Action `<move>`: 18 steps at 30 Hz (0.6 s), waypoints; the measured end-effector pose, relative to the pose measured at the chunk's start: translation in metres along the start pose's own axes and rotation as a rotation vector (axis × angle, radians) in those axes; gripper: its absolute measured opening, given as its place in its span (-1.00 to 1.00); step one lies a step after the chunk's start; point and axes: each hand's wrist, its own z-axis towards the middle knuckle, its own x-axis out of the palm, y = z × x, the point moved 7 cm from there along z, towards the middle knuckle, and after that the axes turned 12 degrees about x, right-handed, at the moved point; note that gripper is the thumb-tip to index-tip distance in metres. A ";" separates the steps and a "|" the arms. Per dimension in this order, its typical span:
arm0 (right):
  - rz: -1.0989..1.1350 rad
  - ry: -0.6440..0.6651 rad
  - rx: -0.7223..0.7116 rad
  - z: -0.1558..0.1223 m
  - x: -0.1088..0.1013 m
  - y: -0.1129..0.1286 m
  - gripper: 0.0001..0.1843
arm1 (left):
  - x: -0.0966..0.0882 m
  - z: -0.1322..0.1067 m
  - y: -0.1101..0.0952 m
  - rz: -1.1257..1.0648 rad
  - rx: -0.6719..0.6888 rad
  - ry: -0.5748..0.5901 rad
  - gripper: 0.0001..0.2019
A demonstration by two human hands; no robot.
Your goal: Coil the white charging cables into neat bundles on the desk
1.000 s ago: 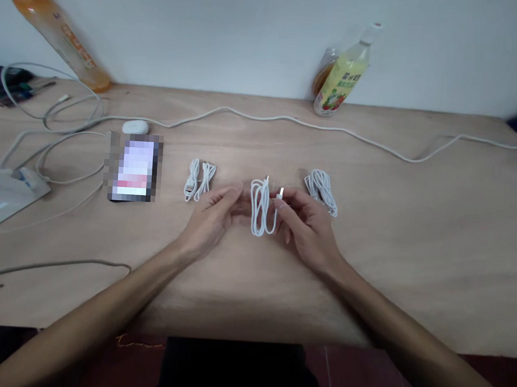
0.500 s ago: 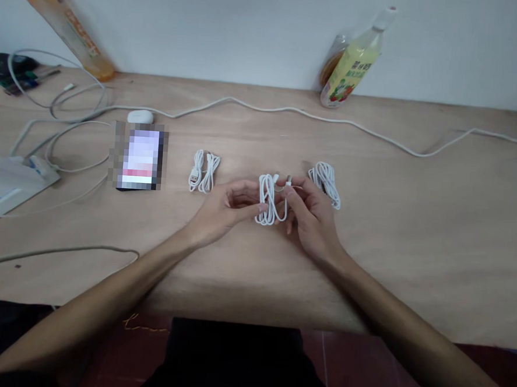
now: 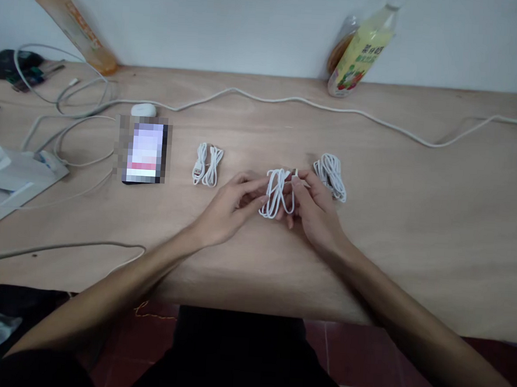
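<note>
A coiled white charging cable (image 3: pixel 276 196) is held up between both hands above the wooden table. My left hand (image 3: pixel 234 206) pinches the loops from their left side, thumb in front and fingers behind. My right hand (image 3: pixel 316 211) grips an end of the same cable between thumb and forefinger, close to its connector; the fingertips partly cover that end. On the table left of my hands lies a tied white USB cable (image 3: pixel 207 165) in two bunches. Another coiled white cable (image 3: pixel 331 176) rests just beyond my right hand.
A phone (image 3: pixel 146 154) with a blurred screen and a white earbud case (image 3: pixel 144 110) lie to the left. A long white cord (image 3: pixel 299 101) crosses the back. Two bottles, one orange (image 3: pixel 76 27) and one yellow (image 3: pixel 362 54), stand by the wall. A white box (image 3: pixel 18 182) is far left.
The view has shifted slightly, moving the table items a little up and to the right. Both hands still hold the cable; its loops look somewhat more spread, and the right fingers cover more of its end.
</note>
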 end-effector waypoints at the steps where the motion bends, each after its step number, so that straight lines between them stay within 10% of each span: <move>1: 0.026 0.006 0.007 0.000 0.000 0.000 -0.56 | -0.001 0.000 -0.001 0.045 0.011 0.003 -0.67; 18: 0.190 0.063 0.050 0.001 0.003 0.000 -0.53 | -0.011 -0.005 -0.021 0.368 0.153 -0.123 -0.69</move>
